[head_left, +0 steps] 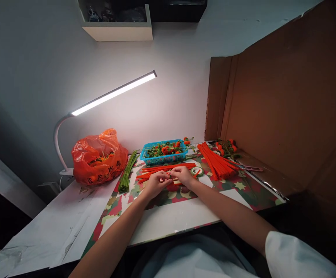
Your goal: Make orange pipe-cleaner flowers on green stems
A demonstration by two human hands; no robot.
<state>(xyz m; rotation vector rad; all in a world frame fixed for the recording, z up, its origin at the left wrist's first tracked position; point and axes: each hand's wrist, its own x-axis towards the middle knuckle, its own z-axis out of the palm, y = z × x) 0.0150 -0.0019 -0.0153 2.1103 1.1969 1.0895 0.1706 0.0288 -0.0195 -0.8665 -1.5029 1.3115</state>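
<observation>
At the near side of the worktop [173,224], both forearms reach in over its pale edge. The left hand [158,183] and right hand [183,177] meet at the fingertips; their fingers are drawn together, but whether they grip something small I cannot tell. Loose orange strips [168,168] lie just beyond and around the hands, with a tape roll [201,173] beside the right one. Farther left is a green stem bundle [125,178]; to the right, a thick orange bundle [215,163]. Beyond stands a blue basket [164,159] holding orange flowers [164,150]. An orange plastic bag [81,156] sits far left, below a lit lamp [112,94].
</observation>
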